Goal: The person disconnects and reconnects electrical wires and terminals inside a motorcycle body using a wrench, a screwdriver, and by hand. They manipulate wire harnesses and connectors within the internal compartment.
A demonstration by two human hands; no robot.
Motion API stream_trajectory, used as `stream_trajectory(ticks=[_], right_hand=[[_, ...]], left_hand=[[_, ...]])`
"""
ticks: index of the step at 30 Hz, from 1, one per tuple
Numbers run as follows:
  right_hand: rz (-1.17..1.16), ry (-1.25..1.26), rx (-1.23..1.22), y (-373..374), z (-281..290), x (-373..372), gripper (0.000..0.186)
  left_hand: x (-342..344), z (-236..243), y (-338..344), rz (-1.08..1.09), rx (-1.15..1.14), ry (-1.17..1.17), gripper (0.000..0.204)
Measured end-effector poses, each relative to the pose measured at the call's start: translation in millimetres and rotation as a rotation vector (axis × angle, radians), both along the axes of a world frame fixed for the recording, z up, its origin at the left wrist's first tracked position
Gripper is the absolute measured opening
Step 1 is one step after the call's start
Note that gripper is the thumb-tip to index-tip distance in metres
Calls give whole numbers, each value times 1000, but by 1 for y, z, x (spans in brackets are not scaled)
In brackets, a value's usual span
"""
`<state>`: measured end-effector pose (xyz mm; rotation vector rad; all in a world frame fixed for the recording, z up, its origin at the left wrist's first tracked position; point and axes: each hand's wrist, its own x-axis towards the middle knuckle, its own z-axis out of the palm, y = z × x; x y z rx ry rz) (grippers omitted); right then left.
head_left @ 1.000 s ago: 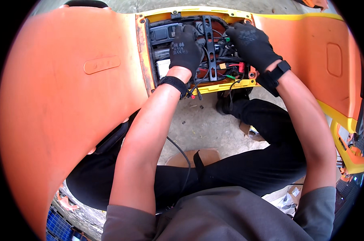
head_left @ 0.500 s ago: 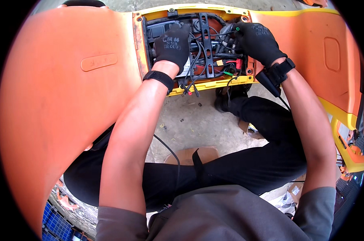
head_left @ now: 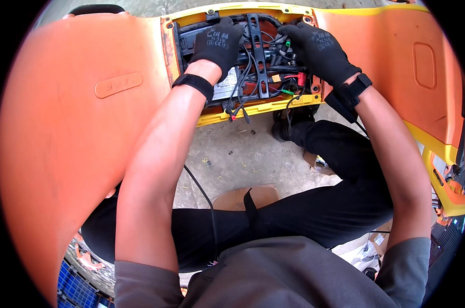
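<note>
Both my hands, in black gloves, work inside an open compartment [head_left: 169, 49] of a large orange and yellow body. My left hand [head_left: 218, 45] is closed at its left part, fingers curled down and mostly hidden, beside black cables [head_left: 249, 66]. On the right, my right hand [head_left: 321, 51] has its fingers pinched at a black cable near the far rim. A green-tipped connector [head_left: 288, 44] sits just below those fingertips. Between the hands a perforated black metal bar [head_left: 258, 56] crosses the opening. Under my left wrist lies a silver labelled box [head_left: 226, 88].
A red connector [head_left: 301, 78] and a green plug [head_left: 288, 92] lie near the right side. Loose cable ends with a red tip [head_left: 233, 118] hang over the yellow near rim [head_left: 268, 106]. Cardboard [head_left: 243, 197] rests on the concrete floor; blue crates [head_left: 78, 285] stand at lower left.
The view has shifted slightly. My right hand has moved left and toward the far rim, and the green-tipped connector now shows below its fingers. My left hand stays in the left part, still curled.
</note>
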<state>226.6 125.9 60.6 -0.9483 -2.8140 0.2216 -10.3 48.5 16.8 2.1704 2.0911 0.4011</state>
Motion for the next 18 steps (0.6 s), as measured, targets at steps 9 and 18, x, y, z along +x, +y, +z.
stream_trajectory(ticks=[9,18], right_hand=[[133,-46,-61,-14,13,-9,22],[81,-65,-99,-20,17,5,19]], left_hand=[[0,8,25,135,-264,-106,23],[-18,-3,14,-144,37,43,9]])
